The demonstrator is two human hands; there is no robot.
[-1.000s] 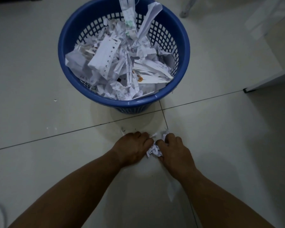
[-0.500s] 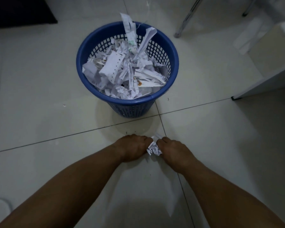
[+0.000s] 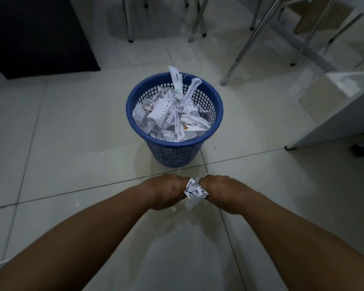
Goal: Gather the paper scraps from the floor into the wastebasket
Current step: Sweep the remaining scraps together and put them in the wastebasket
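Head view: paper scraps [image 3: 194, 189], lower centre, have been raised from the floor [image 3: 72, 164], gripped between curled fingers [image 3: 181, 183] of left hand [image 3: 168, 191] and right hand [image 3: 221, 192]; drop into wastebasket [image 3: 172, 143], centre, judged next.

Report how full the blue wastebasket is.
Nearly full. Paper scraps fill the wastebasket close to its rim, and two strips stick up above it.

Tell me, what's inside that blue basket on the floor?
White paper scraps fill the wastebasket nearly to its rim: torn strips and crumpled pieces, with two long strips poking above it. The pile covers the bottom, so anything underneath cannot be seen.
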